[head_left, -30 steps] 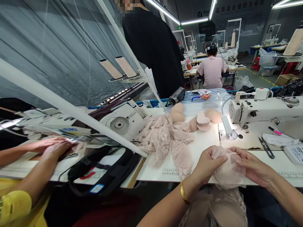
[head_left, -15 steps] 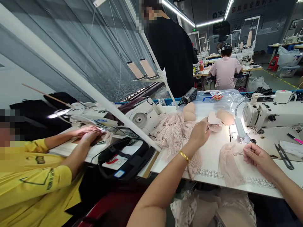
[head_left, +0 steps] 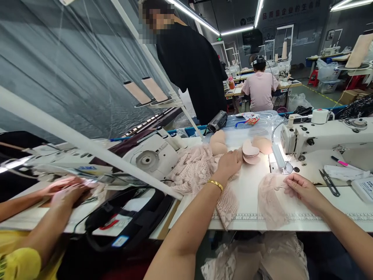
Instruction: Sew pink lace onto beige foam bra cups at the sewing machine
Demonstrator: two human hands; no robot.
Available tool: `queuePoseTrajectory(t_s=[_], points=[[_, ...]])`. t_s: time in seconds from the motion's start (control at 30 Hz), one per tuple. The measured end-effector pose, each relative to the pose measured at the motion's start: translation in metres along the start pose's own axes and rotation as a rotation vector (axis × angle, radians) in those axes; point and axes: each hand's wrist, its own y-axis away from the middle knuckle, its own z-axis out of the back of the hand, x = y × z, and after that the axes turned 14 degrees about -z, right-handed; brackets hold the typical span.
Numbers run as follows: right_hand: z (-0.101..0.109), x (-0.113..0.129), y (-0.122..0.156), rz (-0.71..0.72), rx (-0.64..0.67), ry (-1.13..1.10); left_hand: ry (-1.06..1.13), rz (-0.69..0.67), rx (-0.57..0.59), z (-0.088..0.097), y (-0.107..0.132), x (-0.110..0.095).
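Note:
My left hand [head_left: 229, 163], a gold bangle on its wrist, lies with curled fingers on the heap of pink lace [head_left: 198, 171], just left of a stack of flat pink pads [head_left: 250, 151]. What its fingers hold is hidden. My right hand [head_left: 303, 189] pinches the edge of a sheer pink lace piece [head_left: 271, 200] that lies flat on the white table [head_left: 250, 186] in front of the sewing machine [head_left: 323, 136]. Beige foam cups [head_left: 218, 142] sit behind the lace heap.
Thread snips [head_left: 329, 182] and a pink pen [head_left: 339, 163] lie right of the needle. A co-worker's hands [head_left: 65, 189] work at a second machine [head_left: 148, 155] on the left, with a black bag [head_left: 131, 219] below. A person in black [head_left: 192, 66] stands behind the table. More lace [head_left: 262, 256] lies in my lap.
My left hand let go of the lace piece and reached forward to the lace heap. My right hand laid the piece flat on the table and keeps hold of it.

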Motion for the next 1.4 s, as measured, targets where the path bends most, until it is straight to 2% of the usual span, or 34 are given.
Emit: queuePoseTrajectory(t_s=[0.13,0.23,0.37,0.43,0.47,0.5,0.57,0.63,0.73,0.83,0.93,1.03,1.07,1.13,1.27,1.33,1.4], points=[[0.0,0.0,0.0,0.003,0.01,-0.016,0.054,0.014,-0.053,0.001,-0.004,-0.001],[0.0,0.0,0.0,0.009,0.022,-0.028,0.106,0.053,-0.163,0.012,-0.003,0.005],[0.0,0.0,0.001,0.016,0.032,-0.044,0.203,0.122,-0.357,0.036,0.02,0.01],[0.0,0.001,0.002,0.018,0.035,-0.051,0.365,0.104,-0.373,0.045,0.04,0.001],[0.0,0.001,0.002,0.02,0.036,-0.054,0.511,0.068,-0.341,0.049,0.05,-0.007],[-0.001,0.001,0.002,0.022,0.039,-0.058,0.75,0.021,-0.281,0.051,0.06,-0.017],[-0.001,0.0,0.004,0.033,0.053,-0.077,1.151,-0.052,-0.096,0.053,0.074,-0.043],[-0.001,-0.001,0.005,0.051,0.056,-0.097,1.31,-0.06,0.043,0.051,0.079,-0.069],[-0.002,0.0,0.009,0.088,0.009,-0.027,1.294,-0.045,0.082,0.043,0.074,-0.096],[-0.004,0.008,0.015,0.151,-0.057,0.153,1.19,-0.056,0.104,0.039,0.067,-0.105],[-0.008,0.023,0.026,0.216,-0.069,0.273,1.003,-0.145,0.11,0.052,0.07,-0.099],[-0.014,0.042,0.045,0.23,0.036,0.366,0.908,-0.299,0.061,0.076,0.079,-0.094],[-0.016,0.049,0.052,0.221,0.089,0.41,0.923,-0.371,0.086,0.084,0.081,-0.095],[-0.02,0.063,0.066,0.216,0.193,0.528,1.002,-0.527,0.207,0.094,0.083,-0.1],[-0.025,0.093,0.086,0.298,0.33,0.697,1.263,-0.785,0.447,0.089,0.073,-0.115],[-0.023,0.105,0.091,0.318,0.362,0.713,1.361,-0.832,0.521,0.081,0.067,-0.117],[-0.019,0.113,0.093,0.356,0.308,0.777,1.413,-0.779,0.587,0.076,0.064,-0.115]])
